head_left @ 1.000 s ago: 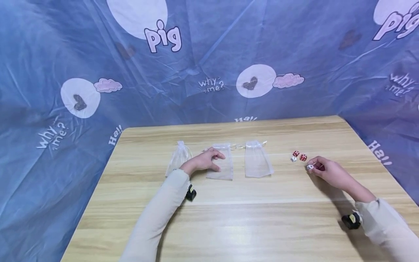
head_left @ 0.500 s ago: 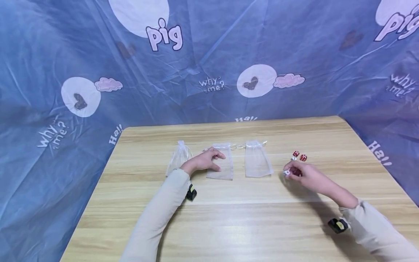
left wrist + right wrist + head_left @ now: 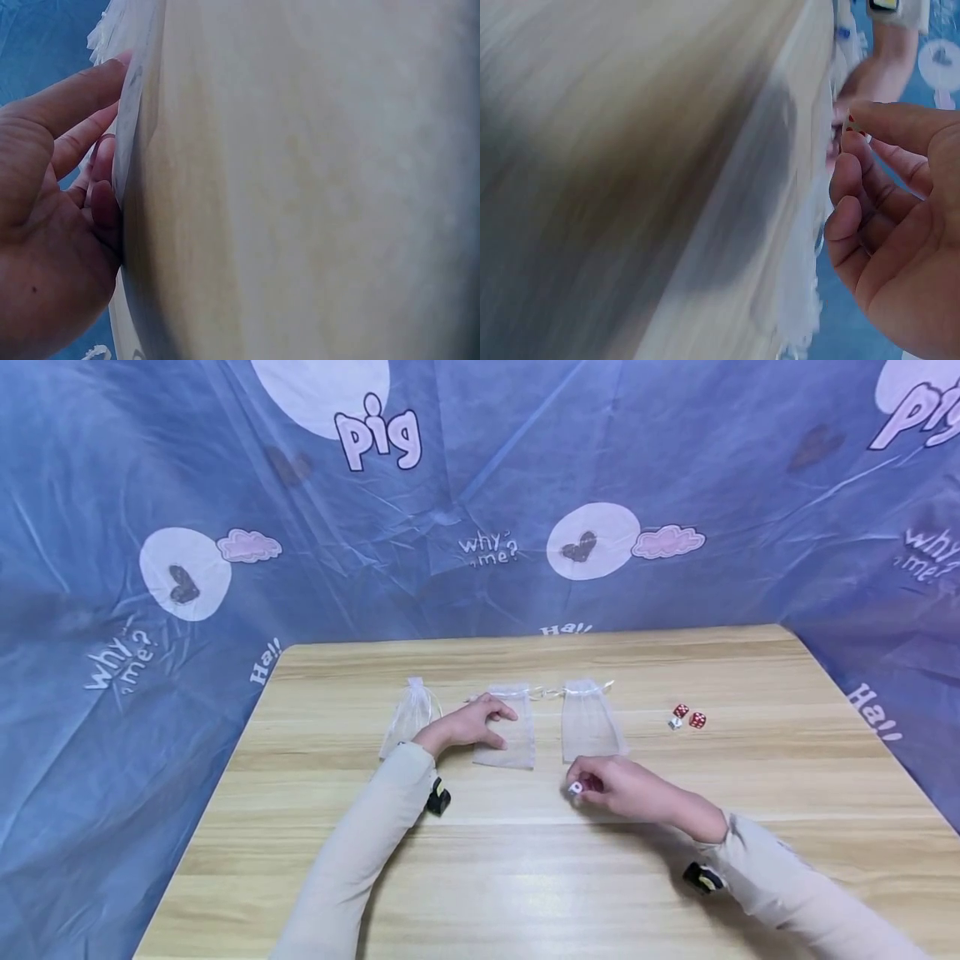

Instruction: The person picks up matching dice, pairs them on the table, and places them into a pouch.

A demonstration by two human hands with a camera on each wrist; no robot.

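Head view: the middle mesh bag (image 3: 520, 737) is touched by a loosely spread left hand (image 3: 471, 725), while a white die (image 3: 575, 787) gets pinched by the right hand (image 3: 617, 786), 4-ish o'clock from it.

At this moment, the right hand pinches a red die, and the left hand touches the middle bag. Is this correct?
Not quite: the die that the right hand pinches is white, not red, as the head view shows. The left hand does touch the middle bag.
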